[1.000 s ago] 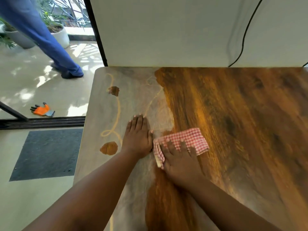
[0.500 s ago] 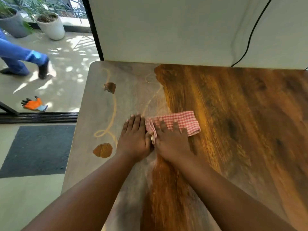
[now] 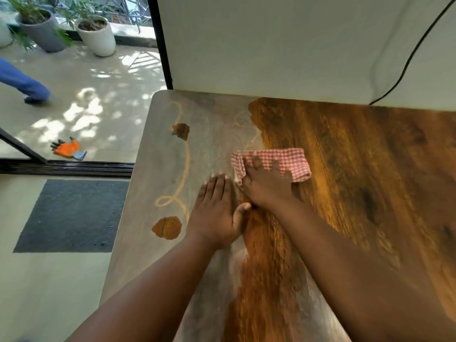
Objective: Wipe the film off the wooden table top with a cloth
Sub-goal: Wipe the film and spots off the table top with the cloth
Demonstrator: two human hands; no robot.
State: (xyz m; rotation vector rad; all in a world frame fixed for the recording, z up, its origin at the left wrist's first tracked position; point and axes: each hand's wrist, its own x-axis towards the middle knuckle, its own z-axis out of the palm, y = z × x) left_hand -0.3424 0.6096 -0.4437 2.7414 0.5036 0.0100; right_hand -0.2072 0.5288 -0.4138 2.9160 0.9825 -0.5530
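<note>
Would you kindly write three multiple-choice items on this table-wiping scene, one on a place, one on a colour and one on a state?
1. Where does the cloth lie?
A. on the doormat
B. on the table top, at the edge of the grey film
C. beside the plant pots

2. What colour is the cloth?
A. plain blue
B. green striped
C. red and white check

3. How is the left hand placed?
A. flat on the film, fingers straight
B. gripping the cloth
C. raised off the table

Answers: 1 B, the cloth straddles the line between film and bare wood. 2 C, its check pattern shows beyond the right hand. 3 A, the palm lies flat beside the cloth and holds nothing.
</note>
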